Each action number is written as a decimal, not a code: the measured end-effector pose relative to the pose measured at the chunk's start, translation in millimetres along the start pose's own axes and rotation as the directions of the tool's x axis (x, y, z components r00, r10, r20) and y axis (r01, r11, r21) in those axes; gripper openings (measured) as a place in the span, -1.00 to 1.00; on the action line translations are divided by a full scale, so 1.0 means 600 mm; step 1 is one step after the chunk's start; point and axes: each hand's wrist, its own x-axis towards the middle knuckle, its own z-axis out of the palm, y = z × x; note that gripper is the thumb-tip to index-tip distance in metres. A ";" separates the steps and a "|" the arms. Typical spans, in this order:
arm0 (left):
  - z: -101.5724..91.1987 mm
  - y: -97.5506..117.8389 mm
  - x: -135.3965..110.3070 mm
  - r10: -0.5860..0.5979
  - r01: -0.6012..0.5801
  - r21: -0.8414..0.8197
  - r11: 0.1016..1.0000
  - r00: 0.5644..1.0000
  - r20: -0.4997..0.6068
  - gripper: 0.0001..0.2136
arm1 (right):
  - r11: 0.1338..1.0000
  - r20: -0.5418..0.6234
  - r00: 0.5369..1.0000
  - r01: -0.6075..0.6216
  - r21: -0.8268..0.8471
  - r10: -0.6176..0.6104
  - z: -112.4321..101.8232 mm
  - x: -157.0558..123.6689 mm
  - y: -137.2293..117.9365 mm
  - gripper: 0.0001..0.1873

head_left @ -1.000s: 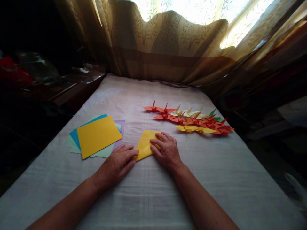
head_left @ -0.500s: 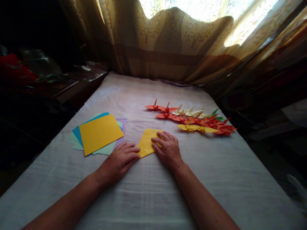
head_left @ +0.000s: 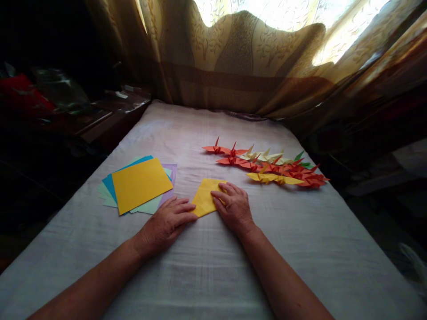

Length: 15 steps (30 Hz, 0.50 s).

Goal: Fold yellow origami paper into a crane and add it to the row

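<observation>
A folded piece of yellow paper (head_left: pixel 206 195) lies flat on the white cloth between my hands. Fingertips of my left hand (head_left: pixel 171 218) touch its lower left corner, the fingers stretched out. My right hand (head_left: pixel 234 205) rests over the paper's right side with fingers spread a little, covering that part. Left of the paper is a loose stack of coloured sheets, with a yellow-orange sheet (head_left: pixel 142 184) on top and blue, pale green and purple sheets showing beneath. Neither hand grips anything.
Several folded paper cranes stand in rows at the right: red cranes (head_left: pixel 253 165), yellow cranes (head_left: pixel 274 178), cream ones and a green one (head_left: pixel 303 161). A dark side table (head_left: pixel 96 122) with a glass jar borders the cloth's left. Curtains (head_left: pixel 233 58) hang behind.
Both hands stay almost still on the folded yellow paper. My left hand has shifted very slightly right and up; the view has moved a touch.
</observation>
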 end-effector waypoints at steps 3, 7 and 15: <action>0.004 -0.003 -0.002 -0.007 0.007 0.005 1.000 1.000 0.011 -0.67 | 1.000 0.008 1.000 0.011 -0.008 -0.011 0.003 -0.001 0.005 -0.75; 0.006 -0.005 -0.003 -0.011 0.011 -0.006 1.000 1.000 0.001 -0.67 | 1.000 0.017 1.000 0.014 -0.019 -0.014 0.003 0.000 0.007 -0.75; 0.006 -0.010 -0.002 0.003 -0.003 -0.007 1.000 1.000 0.015 -0.67 | 0.996 0.051 0.996 -0.066 -0.057 0.068 -0.020 -0.009 -0.037 -0.50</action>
